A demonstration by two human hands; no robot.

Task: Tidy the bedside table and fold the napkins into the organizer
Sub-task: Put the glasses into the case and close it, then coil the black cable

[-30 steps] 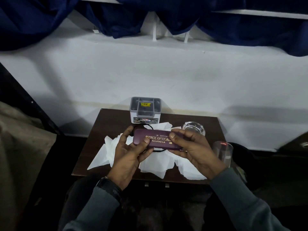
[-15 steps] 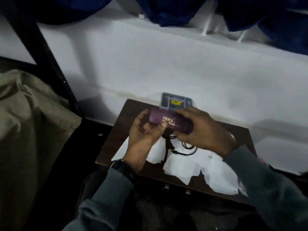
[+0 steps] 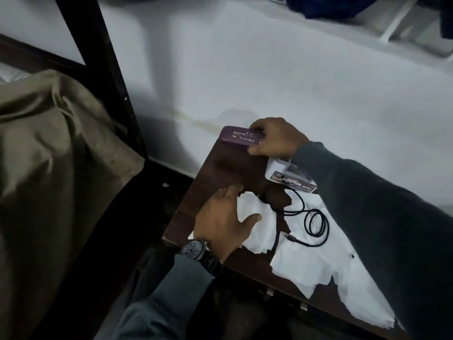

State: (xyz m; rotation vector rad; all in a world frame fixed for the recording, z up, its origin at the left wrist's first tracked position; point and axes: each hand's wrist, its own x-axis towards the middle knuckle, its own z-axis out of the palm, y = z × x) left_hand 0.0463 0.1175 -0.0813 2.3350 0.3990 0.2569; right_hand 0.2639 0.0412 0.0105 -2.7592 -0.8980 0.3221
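Olive bed cover (image 3: pixel 54 155): well left of the organizer, off the counter, no part in the task; left hand (image 3: pixel 224 223): nearer the viewer than the organizer (image 3: pixel 286 176) and to its left, fingers spread and loose, palm down on the leftmost of the napkins (image 3: pixel 256 217), gripping nothing, wristwatch (image 3: pixel 196 249) at the cuff; spectacle case (image 3: pixel 239 138): maroon with gilt lettering, at the far left corner of the counter (image 3: pixel 230 168), just left of and behind the organizer, long axis running left to right along the far edge, whether resting on the wood or just above it cannot be told; right hand (image 3: pixel 278 138): fingers and thumb curled round the right end of the spectacle case, sleeve crossing the organizer and hiding most of it; cable (image 3: pixel 315 224): black, looped, in front of the organizer, lying on the napkins; napkins: white, unfolded, spread in front of the organizer; judgement: the napkins lie nearer the left hand, which is better placed to start folding, cable to be cleared first
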